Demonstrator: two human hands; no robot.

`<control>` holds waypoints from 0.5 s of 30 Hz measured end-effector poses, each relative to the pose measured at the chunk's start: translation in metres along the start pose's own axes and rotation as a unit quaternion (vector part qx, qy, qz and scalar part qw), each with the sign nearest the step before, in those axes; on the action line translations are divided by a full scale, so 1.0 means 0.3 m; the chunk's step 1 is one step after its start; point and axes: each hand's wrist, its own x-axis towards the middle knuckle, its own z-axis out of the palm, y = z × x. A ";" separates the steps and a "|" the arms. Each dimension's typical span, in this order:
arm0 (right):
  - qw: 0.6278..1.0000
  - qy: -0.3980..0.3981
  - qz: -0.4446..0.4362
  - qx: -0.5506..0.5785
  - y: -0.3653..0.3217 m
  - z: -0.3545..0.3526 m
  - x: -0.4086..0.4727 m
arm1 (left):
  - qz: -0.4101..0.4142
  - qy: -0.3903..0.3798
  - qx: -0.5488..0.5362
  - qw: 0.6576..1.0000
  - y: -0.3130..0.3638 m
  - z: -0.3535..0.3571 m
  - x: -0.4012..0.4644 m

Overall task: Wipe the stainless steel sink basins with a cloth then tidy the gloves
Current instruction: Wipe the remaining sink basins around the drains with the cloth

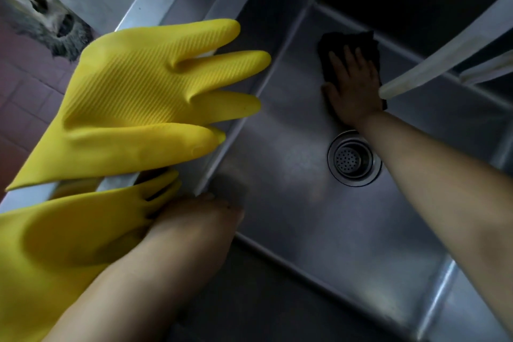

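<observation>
Head view, looking down into sink.

Right hand (pixel 352 83): bare, fingers straight and slightly spread, palm flat on dark cloth (pixel 337 44). Cloth pinned against floor of basin (pixel 277 203) near far wall, bunched edge showing past fingertips, one corner peeking out by wrist. Forearm reaching in from lower right, crossing just right of round drain strainer (pixel 353 159). Strainer on near side of hand, close to wrist, apart from cloth.

Left hand (pixel 194 216): bare, resting at near-left corner of basin on rim (pixel 155 8). Fingers bent over edge, tips blurred and partly hidden; grip cannot be judged. Touching lower yellow glove (pixel 55 244) along its fingers.

Upper yellow glove (pixel 133 97): draped flat over left rim, fingers fanned out and pointing toward basin, tips overhanging inner wall. Ribbed palm face up. Lower glove lying beside it toward camera, partly under left forearm. Both gloves well apart from cloth and right hand, with basin's width between.

Pale translucent hose (pixel 444 64): slanting in from upper right, open end just beside back of right hand; contact unclear.

Reddish tiled floor (pixel 25 108) outside sink at left.
</observation>
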 end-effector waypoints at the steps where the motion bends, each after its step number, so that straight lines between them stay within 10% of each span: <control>1: 1.000 -0.003 0.018 0.003 0.004 0.008 -0.023 | 0.013 0.000 -0.009 1.000 0.001 -0.003 0.001; 15: 0.951 -0.135 -0.276 -0.039 -0.240 0.051 -0.763 | 0.087 0.074 0.073 0.991 0.078 -0.083 -0.014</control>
